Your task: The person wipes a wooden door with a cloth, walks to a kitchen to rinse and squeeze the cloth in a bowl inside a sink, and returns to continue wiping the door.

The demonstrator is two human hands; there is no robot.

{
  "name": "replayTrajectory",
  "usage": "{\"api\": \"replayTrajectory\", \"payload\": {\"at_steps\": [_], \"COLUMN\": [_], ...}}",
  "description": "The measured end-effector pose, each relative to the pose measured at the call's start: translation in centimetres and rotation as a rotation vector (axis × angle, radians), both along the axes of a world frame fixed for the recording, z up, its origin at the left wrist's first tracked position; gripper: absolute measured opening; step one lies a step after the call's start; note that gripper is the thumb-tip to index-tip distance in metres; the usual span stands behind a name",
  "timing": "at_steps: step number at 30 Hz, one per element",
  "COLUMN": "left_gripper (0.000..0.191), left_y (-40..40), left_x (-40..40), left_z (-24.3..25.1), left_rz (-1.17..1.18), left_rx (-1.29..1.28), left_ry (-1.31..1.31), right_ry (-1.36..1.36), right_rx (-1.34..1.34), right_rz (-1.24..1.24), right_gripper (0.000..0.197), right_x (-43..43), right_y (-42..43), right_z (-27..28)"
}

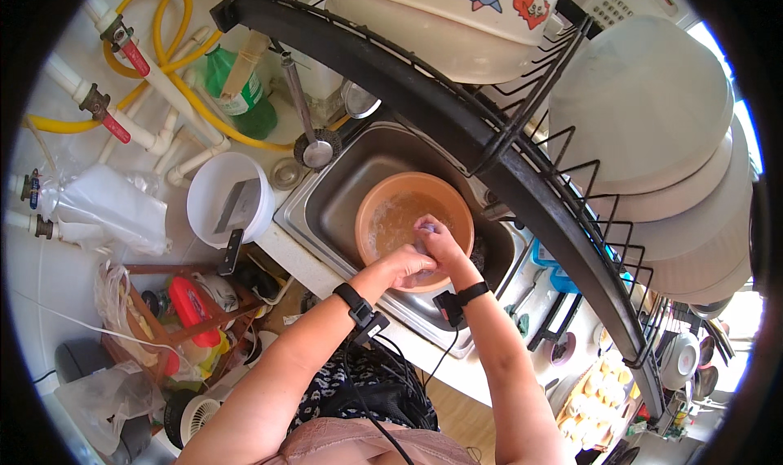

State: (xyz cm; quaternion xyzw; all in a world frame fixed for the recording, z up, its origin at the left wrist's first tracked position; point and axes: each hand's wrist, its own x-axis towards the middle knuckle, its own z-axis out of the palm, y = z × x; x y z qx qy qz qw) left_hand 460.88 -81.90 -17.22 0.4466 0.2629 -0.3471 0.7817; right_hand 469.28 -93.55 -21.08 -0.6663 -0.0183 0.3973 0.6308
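Both of my hands are together over an orange plastic basin [367,220] that holds cloudy water and stands in a stainless steel sink [330,189]. My left hand [408,265] is curled near the basin's front side, its fingers against the other hand. My right hand [439,241] is closed around a small pale purplish thing [426,227], partly hidden by the fingers; what it is I cannot tell. Whether my left hand also grips it is hidden. Dark scouring material [479,254] lies in the sink right of the basin.
A black dish rack [428,82] with bowls arches over the sink. On the left stand a white bucket [263,205] with a cleaver [231,251] across it, a green bottle [254,113] and a steel ladle [318,153]. A tray of pale food pieces [596,404] lies at lower right.
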Motion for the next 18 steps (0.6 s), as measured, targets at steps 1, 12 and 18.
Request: {"api": "replayTrajectory", "payload": {"at_steps": [1,12,18], "left_gripper": [0.011,0.037,0.042], "left_y": [-0.7,0.2,1.6], "left_x": [0.0,-0.7,-2.5], "left_z": [0.2,0.5,1.6], "left_rz": [-0.003,-0.097,0.329], "left_rx": [0.048,0.069,-0.998], "left_ry": [-0.079,-0.078,0.268], "right_ry": [-0.075,0.116,0.516], "right_rx": [-0.109,-0.343,0.664], "right_rz": [0.008,-0.052,-0.218], "right_gripper": [0.012,0.085,0.095], "right_x": [-0.1,0.5,-2.5], "right_y": [-0.3,-3.9,-1.2], "right_z": [-0.3,-1.4,1.2]}}
